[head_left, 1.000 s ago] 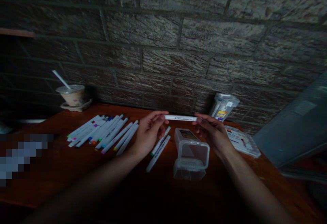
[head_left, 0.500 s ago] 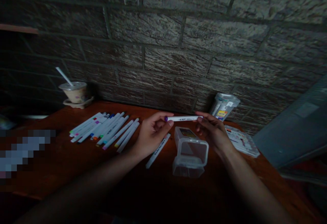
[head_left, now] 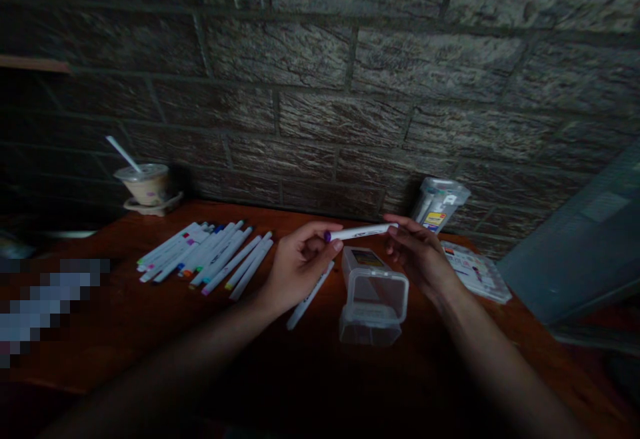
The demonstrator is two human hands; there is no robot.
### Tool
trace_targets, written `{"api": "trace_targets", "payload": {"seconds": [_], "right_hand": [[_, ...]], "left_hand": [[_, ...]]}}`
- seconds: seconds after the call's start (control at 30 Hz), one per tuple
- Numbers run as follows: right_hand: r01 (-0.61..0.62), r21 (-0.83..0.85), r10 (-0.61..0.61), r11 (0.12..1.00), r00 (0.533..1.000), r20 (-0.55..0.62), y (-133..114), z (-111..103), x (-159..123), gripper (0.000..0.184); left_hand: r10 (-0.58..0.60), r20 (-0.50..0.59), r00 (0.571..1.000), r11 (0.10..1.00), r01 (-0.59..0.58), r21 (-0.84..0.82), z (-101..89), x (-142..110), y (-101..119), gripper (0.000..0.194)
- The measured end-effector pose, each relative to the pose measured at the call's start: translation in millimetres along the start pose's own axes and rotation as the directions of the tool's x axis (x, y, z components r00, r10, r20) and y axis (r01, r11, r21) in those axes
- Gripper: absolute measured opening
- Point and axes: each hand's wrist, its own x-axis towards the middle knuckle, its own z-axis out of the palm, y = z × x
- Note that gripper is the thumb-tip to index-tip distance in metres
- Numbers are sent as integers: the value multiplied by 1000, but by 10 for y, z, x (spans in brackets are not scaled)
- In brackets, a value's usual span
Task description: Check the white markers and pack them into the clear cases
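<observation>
With my left hand (head_left: 303, 262) I grasp the purple end of a white marker (head_left: 361, 231), thumb at the front and fingers behind. My right hand (head_left: 420, 252) pinches the other end between thumb and fingertips. The marker is in the air between my two hands, a little higher on the right side.

Below the gap between my hands, nearer to the right one, stands a clear plastic box (head_left: 367, 334). Just under my left hand lies one loose marker (head_left: 309, 300), partly covered by it. A group of markers (head_left: 220, 259) is spread farther to the left of this hand, on the table (head_left: 150, 319).

In my judgement, the weak point is the right grip: it takes only the tip, so a small twist or an uneven pull could let the marker slip. It could then hit the box below, or roll away. My left hand, if it goes down carelessly, could push the loose marker. The light is poor, so the small print is hard for me to read.
</observation>
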Motion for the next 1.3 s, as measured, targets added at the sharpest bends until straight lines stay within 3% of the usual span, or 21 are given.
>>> {"api": "trace_targets", "payload": {"seconds": [0.4,1.3], "right_hand": [[-21,12,21,1000,1000,-1,6,-14,16,36],[-24,2,24,1000,1000,-8,2,-13,6,33]], "left_hand": [[-44,-46,998,999,45,9,-16,30,-12,20],[-35,-40,999,999,36,14,-11,36,-6,18]]}}
